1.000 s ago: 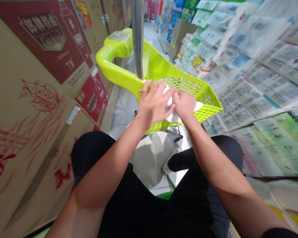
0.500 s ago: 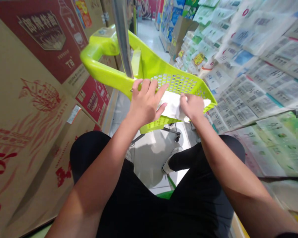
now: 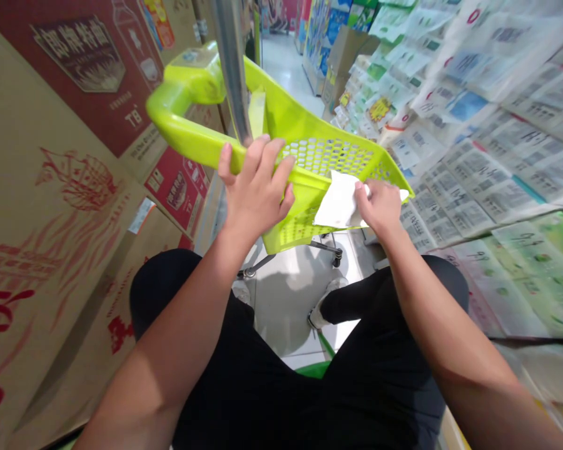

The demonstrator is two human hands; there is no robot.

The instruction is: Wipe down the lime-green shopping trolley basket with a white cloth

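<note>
My right hand [image 3: 380, 206] is closed on a thin white cloth [image 3: 340, 200], which lies against the outer side of the shopping cart's lime-green basket [image 3: 309, 147] near its far corner. Part of the cloth is bunched under the fingers, and a small end shows beyond the hand. My left hand [image 3: 258, 187] rests with fingers spread on the basket rim, just below the metal pole [image 3: 234, 69]. It holds no loose object. Left of the pole, the cart's thick green handle loop [image 3: 178, 131] juts out.
Printed cardboard cartons [image 3: 70, 250] stand close on the left. Stacked plastic-wrapped packs [image 3: 478, 181] line the right. Below the basket, a cart wheel [image 3: 338, 256] sits on the tiled floor [image 3: 281, 294]. My knees flank the cart. A green seat edge [image 3: 312, 370] shows between my thighs.
My right hand and the cloth have slid right along the basket side. My left hand has moved left and slightly up along the rim, away from the cloth.
</note>
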